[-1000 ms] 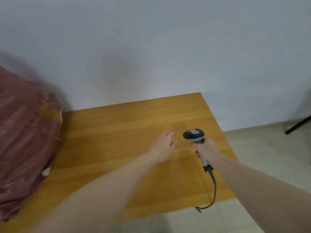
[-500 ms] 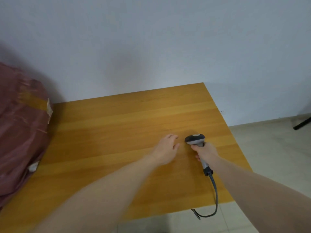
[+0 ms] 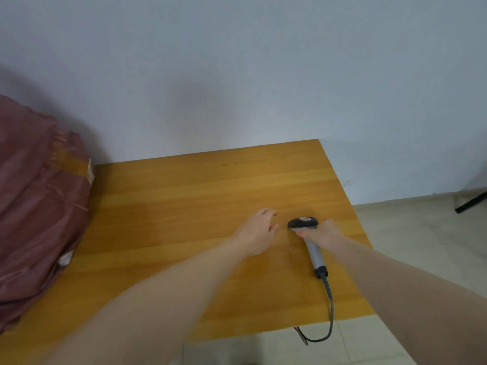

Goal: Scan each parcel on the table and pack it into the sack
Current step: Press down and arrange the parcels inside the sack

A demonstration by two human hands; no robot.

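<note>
At the far left a bulging dark red sack (image 3: 37, 206) sits on the table (image 3: 184, 196), strips of tan tape across its side and a scrap of white showing low down. No loose parcel shows on the wood, so the packing looks finished or close to it. Toward the middle, the left hand (image 3: 257, 231) hovers palm down over the table with its fingers loosely spread, holding nothing. Just to its right lies the scanner (image 3: 307, 239) — dark head pointing away from the person, grey handle running back toward them, its long axis nearly along the right forearm. The right hand (image 3: 320, 234) curls round the upper handle. A cable (image 3: 328, 309) trails off the near table edge. The sack lies well to the left of both hands, so the left hand is the nearer 1 for any reach toward it.
</note>
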